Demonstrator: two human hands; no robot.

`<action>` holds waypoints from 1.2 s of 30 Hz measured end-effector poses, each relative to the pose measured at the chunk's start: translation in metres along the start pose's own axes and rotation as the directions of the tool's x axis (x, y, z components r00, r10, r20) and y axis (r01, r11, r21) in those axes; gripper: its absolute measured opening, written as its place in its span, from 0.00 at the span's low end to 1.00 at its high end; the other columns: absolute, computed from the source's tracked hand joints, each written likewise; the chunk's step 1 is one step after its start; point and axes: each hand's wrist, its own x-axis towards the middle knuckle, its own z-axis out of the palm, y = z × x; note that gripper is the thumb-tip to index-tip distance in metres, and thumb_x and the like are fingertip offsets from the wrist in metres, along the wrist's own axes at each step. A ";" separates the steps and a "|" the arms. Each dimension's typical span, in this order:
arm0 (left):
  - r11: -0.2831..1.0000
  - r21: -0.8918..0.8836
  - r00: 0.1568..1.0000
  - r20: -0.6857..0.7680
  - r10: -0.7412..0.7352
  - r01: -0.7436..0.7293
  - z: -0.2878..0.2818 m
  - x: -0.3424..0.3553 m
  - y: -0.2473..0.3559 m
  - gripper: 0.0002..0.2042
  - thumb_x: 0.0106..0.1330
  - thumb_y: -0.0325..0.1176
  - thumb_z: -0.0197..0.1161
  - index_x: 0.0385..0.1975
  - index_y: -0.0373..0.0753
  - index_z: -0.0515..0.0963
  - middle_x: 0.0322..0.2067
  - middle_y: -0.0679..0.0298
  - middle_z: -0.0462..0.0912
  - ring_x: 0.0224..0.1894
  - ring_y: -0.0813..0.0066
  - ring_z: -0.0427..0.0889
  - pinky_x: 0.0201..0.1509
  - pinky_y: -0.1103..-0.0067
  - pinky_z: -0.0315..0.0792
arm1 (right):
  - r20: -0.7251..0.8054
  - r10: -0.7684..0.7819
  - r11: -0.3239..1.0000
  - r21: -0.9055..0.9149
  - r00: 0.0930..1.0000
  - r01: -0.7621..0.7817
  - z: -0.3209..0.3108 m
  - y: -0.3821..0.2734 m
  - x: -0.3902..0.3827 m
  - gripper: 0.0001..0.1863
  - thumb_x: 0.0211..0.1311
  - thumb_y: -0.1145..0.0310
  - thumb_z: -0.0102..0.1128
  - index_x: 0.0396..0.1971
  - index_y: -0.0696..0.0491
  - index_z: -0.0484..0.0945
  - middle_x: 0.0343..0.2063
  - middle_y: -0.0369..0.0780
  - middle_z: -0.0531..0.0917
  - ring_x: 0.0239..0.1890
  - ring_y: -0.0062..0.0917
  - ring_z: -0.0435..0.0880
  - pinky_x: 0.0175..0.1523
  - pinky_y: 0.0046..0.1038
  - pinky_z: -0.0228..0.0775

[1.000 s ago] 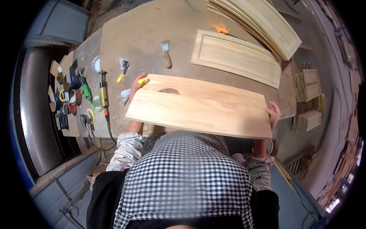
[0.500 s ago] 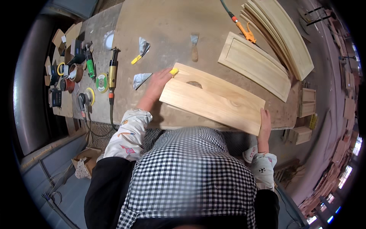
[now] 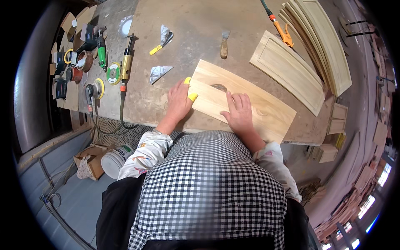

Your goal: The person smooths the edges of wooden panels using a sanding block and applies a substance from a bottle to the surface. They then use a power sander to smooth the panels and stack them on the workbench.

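A pale wooden panel (image 3: 262, 100) lies slanted at the table's near edge, with a dark oval knot (image 3: 219, 87) in its face. At its left end is my left hand (image 3: 179, 100), gripping the edge; yellow wraps cover its thumb and a fingertip. My right hand (image 3: 239, 110) rests flat on the panel just below the knot, fingers stretched out. Beyond the panel lie a putty knife (image 3: 224, 46), a folded grey sanding sheet (image 3: 160, 73) and another grey sheet (image 3: 165, 34) beside a yellow-handled tool (image 3: 156, 50).
At the right are a framed panel (image 3: 287, 71), a stack of curved panels (image 3: 325, 46) and an orange air gun (image 3: 284, 34). Along the left stand a brass-coloured air grinder (image 3: 126, 62), a green power tool (image 3: 101, 52) and a round sander (image 3: 96, 88). A white bucket (image 3: 114, 161) is below the table.
My right hand has left the panel's right end and now lies on its face near the knot. My left hand has shifted slightly down along the left end.
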 end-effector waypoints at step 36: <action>0.999 0.021 0.999 -0.041 -0.024 0.025 0.015 0.004 -0.009 0.28 0.65 0.47 0.58 0.59 0.34 0.69 0.61 0.45 0.69 0.65 0.44 0.63 0.68 0.57 0.54 | -0.024 -0.058 0.998 0.035 0.998 0.059 0.002 0.011 0.014 0.35 0.50 0.68 0.66 0.61 0.57 0.70 0.48 0.45 0.73 0.53 0.41 0.70 0.61 0.45 0.60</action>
